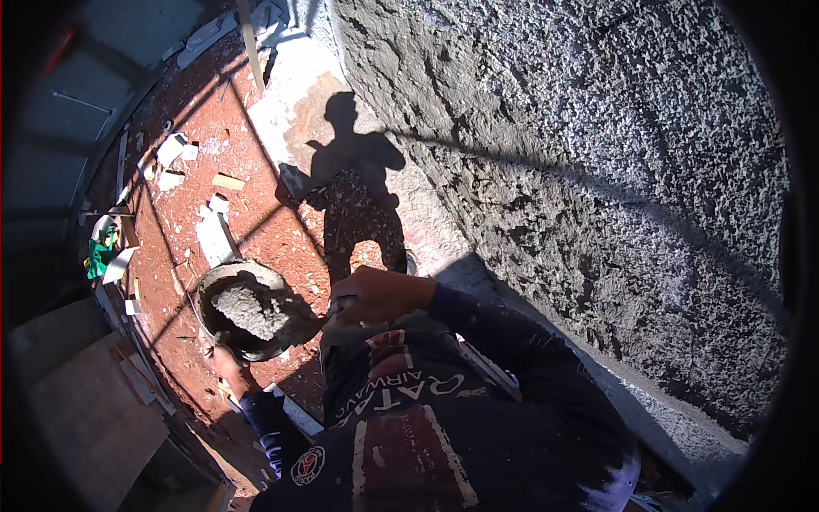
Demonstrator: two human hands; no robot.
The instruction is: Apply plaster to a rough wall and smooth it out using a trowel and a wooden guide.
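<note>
- Watching remotely, I see the left hand gripping the rim of the bucket, grey mortar inside.
- Right hand curled closed; on what, I can't tell.
- Reddish ground, pale blocks beyond; rough wall rightward.

The right side is filled by a rough grey wall, crossed by a slanting shadow. Reddish ground, strewn with pale fragments, is lit by strong sunlight. The wall's foot is edged by a pale strip; the far left is closed off by a darker, shaded surface.
</note>
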